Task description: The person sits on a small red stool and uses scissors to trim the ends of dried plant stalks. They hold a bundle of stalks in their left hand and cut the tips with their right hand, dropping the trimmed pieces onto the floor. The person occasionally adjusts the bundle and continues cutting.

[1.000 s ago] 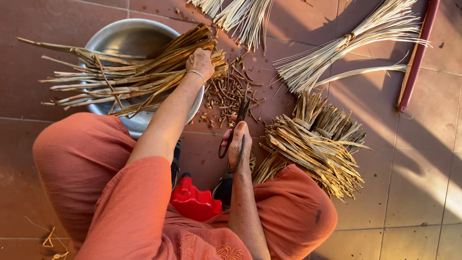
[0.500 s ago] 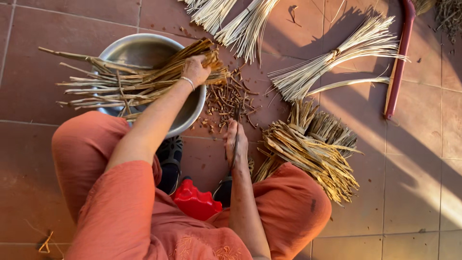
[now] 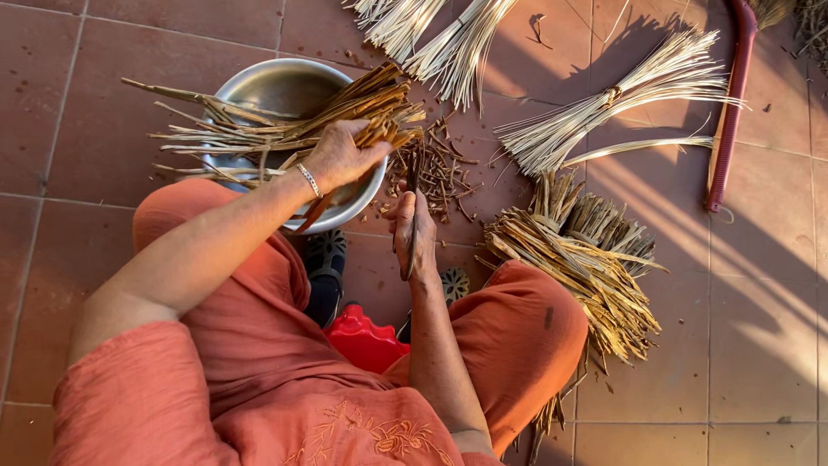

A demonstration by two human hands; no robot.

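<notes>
My left hand [image 3: 341, 155] reaches into a round metal bowl [image 3: 276, 86] and grips a strip from the bundle of dry brown leaf strips [image 3: 285, 125] lying across it. A thin bracelet circles that wrist. My right hand [image 3: 412, 229] hovers low over the tiled floor just right of the bowl, closed around a thin dark knife whose blade points away from me. Beyond the blade lies a scatter of short dark trimmings [image 3: 440, 168].
A heap of pale split strips [image 3: 578, 259] lies at my right knee. Tied bundles of thin pale sticks [image 3: 604, 112] fan out at the back, with more [image 3: 440, 34] at the top edge. A red pipe [image 3: 729, 112] runs along the right. A red stool [image 3: 366, 336] sits under me.
My left hand has drawn back from the far rim of the bowl toward its near side, still among the strips. The right hand with the knife stays in place. The view has shifted slightly.
</notes>
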